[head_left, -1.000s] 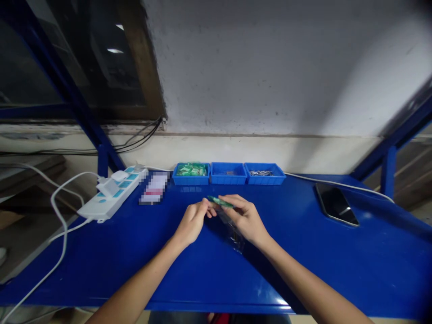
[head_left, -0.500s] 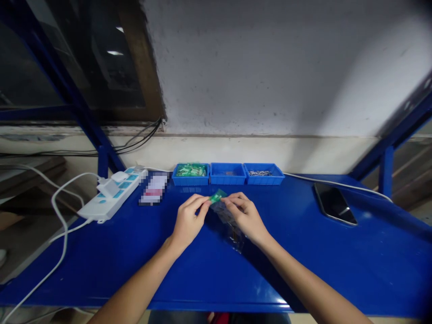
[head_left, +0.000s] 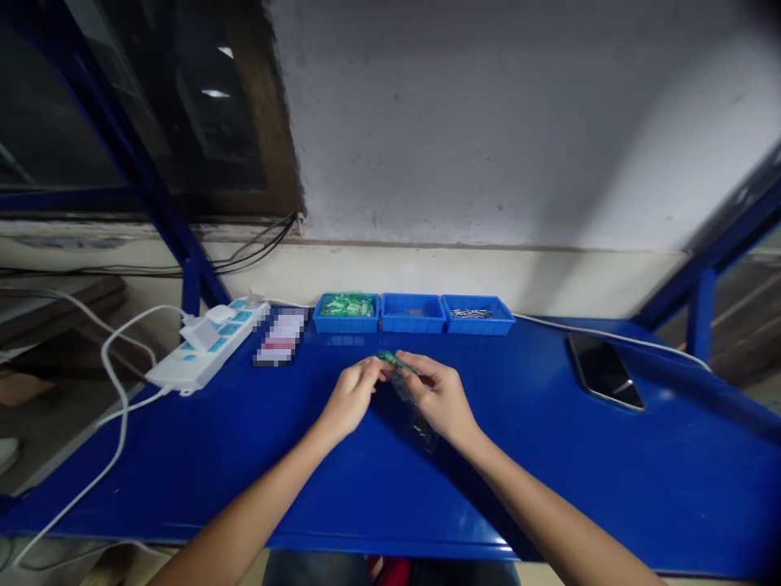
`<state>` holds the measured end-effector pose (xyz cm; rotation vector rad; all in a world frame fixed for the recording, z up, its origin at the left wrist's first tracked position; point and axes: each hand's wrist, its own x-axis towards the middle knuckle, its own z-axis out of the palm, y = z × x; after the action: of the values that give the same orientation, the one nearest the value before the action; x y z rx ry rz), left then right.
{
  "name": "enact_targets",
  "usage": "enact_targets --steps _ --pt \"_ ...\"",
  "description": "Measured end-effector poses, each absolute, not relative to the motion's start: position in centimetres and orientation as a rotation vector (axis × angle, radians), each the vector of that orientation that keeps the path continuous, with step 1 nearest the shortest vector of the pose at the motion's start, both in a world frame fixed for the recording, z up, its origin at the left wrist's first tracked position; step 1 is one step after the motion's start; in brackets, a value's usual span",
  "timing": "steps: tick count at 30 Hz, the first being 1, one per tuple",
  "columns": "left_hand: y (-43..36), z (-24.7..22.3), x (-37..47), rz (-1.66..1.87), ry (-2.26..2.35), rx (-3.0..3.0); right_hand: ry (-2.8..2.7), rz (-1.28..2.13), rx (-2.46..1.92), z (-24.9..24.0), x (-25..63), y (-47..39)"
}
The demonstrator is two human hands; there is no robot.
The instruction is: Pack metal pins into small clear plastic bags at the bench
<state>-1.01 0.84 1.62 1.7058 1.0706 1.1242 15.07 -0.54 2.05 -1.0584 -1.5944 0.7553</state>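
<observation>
Over the middle of the blue table [head_left: 342, 488], my left hand [head_left: 354, 395] pinches the left side of a small green packet [head_left: 388, 357]. My right hand [head_left: 440, 397] has its fingers closed at the packet's right side, with a clear plastic bag [head_left: 421, 427] hanging under them. Part of the bag is hidden by the right hand. Behind the hands stand three blue trays: the left tray [head_left: 347, 325] holds green packets, the middle tray [head_left: 413, 325] a small piece, the right tray [head_left: 480, 327] thin metal parts.
A white power strip [head_left: 195, 362] with plugs and cables lies at the left, beside a blurred-out phone-like object [head_left: 281, 338]. A black phone [head_left: 605, 370] lies at the right. White cable [head_left: 616, 334] runs along the back edge, and blue frame posts rise at both sides.
The fingers of both hands have come closer together around the green packet, so less of it shows. The plastic bag has shifted slightly. The camera view has moved a little.
</observation>
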Motion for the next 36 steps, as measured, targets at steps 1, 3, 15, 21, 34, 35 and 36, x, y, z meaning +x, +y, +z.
enact_targets --steps 1,3,15,21,34,35,36 --pt "1.1 1.5 -1.1 1.094 1.049 1.571 -1.668 0.660 -1.048 2.0 15.1 -0.6" --pt "1.4 1.5 -1.3 1.037 1.010 1.364 -1.782 0.520 -1.038 1.8 15.1 -0.6" --pt "2.4 1.5 -2.2 1.243 1.208 1.487 -1.989 0.400 -1.142 0.7 15.4 -0.2" --pt "2.1 2.1 -3.1 1.419 1.296 1.983 -1.674 0.904 -1.216 2.2 15.0 -0.5" --pt "0.4 2.5 -1.8 1.074 0.799 1.707 -1.176 1.219 -1.092 2.3 15.3 0.4" --pt "0.6 2.4 -1.9 1.059 0.840 1.669 -1.202 1.182 -1.104 2.4 15.3 0.4" --pt "1.0 2.4 -2.0 1.072 0.908 1.655 -1.238 1.139 -1.118 2.5 15.3 0.4"
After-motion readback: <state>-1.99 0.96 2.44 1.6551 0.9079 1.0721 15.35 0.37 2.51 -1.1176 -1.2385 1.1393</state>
